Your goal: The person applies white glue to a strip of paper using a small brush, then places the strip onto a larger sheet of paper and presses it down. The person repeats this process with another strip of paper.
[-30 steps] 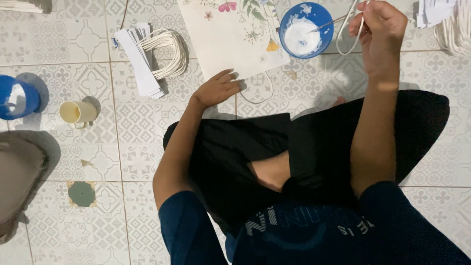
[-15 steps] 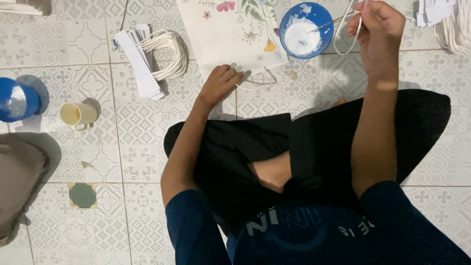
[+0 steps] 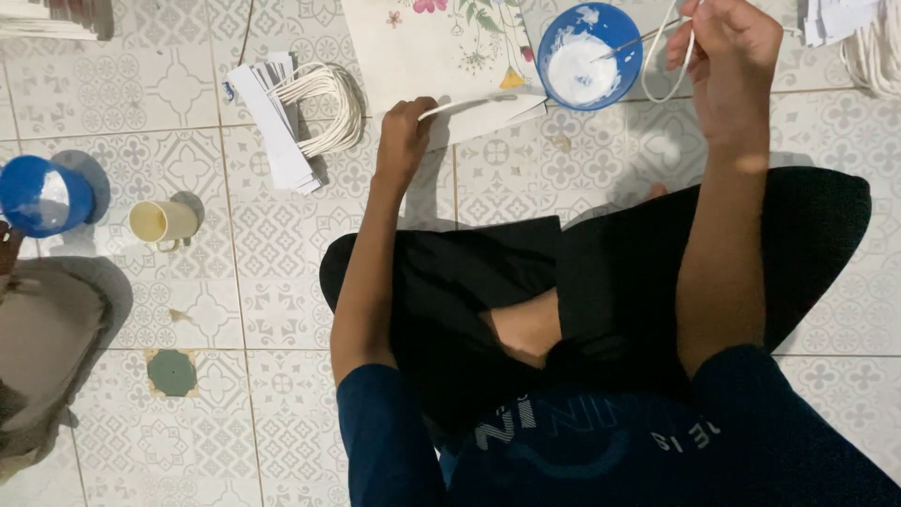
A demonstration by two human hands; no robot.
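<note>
The person sits cross-legged on a patterned tile floor (image 3: pixel 526 169).

Left hand (image 3: pixel 404 131): positioned at 11 o'clock from the crossed legs. Its fingers are clamped on the near edge of a floral paper bag (image 3: pixel 441 56), which lies flat on the floor at 12 o'clock. The gripped edge is lifted slightly off the tiles.

Right hand (image 3: pixel 727 52): raised at 1 o'clock. Its fingers are closed on a white cord loop (image 3: pixel 668 66), which hangs down toward the floor. A thin stick (image 3: pixel 624 45) extends from the hand's side into a blue bowl (image 3: pixel 589 56); whether the hand also holds the stick cannot be told.

Blue bowl: rests on the floor between the two hands, just beside the bag's right edge, and contains white paste.

Surroundings: a bundle of white cord handles (image 3: pixel 324 108) with white paper strips (image 3: pixel 272 127) lies at 10 o'clock, near the left hand. A cream mug (image 3: pixel 161 222) and a blue cup (image 3: pixel 38 195) stand at 9 o'clock, well apart from both hands.
</note>
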